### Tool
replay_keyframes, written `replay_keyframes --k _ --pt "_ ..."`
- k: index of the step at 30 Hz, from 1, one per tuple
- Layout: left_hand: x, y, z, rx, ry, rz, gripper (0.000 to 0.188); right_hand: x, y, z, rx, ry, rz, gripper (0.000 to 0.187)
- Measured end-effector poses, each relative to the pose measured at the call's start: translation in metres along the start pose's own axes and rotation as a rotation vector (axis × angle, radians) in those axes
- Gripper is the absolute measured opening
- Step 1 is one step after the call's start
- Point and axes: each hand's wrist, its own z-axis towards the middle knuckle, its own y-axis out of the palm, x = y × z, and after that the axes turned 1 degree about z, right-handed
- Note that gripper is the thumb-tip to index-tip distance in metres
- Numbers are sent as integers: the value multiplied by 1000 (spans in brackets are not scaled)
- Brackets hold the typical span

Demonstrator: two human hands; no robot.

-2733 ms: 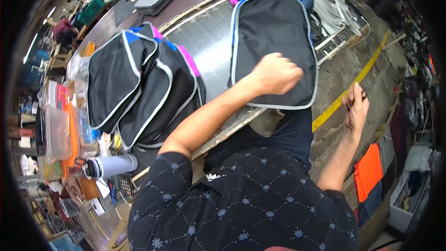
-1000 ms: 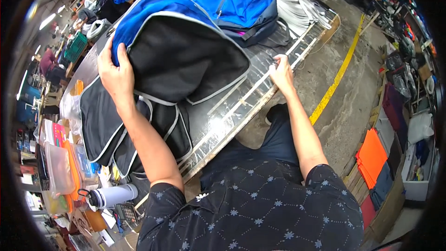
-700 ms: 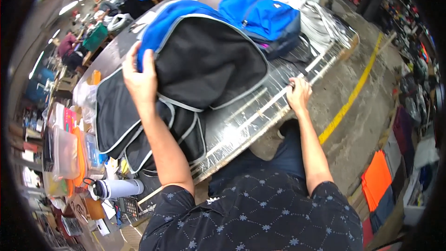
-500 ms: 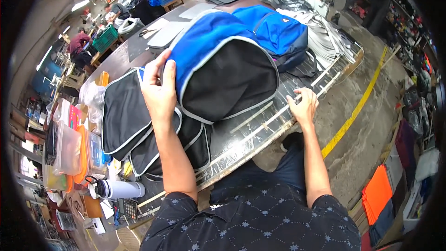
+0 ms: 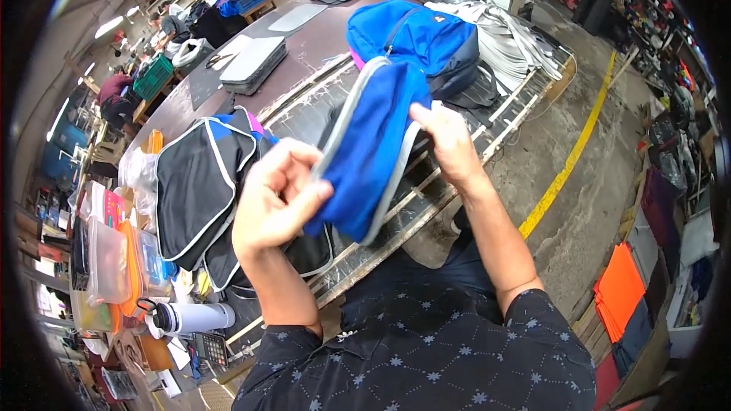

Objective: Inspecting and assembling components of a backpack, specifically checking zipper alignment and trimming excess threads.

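Between my hands hangs a blue fabric bag piece with grey-white piped edges, tilted so that its blue side band faces me. My left hand grips its near left edge between thumb and fingers. The thumb of my right hand presses on the upper right edge, with the fingers hidden behind the fabric. Left of it lie stacked black bag pieces with white piping, some showing blue and pink. Beyond the held piece rests a blue and dark backpack.
A white bottle and a calculator are at the table's near left. Grey panels are stacked farther back; white strips are heaped at the right. Plastic boxes line the left. Two people work at the far left.
The blue bag piece has turned from its black face to its blue side and come nearer. My right hand has left the table edge and taken hold of it.
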Motion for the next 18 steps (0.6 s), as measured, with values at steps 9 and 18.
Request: replay_keyframes --k 9,18 --pt "-33 -30 -37 98 54 -54 72 -34 44 -22 -438 -852 -857 22" --pt "-85 31 -3 82 -286 166 52 -11 21 -54 -551 -604 -865 26"
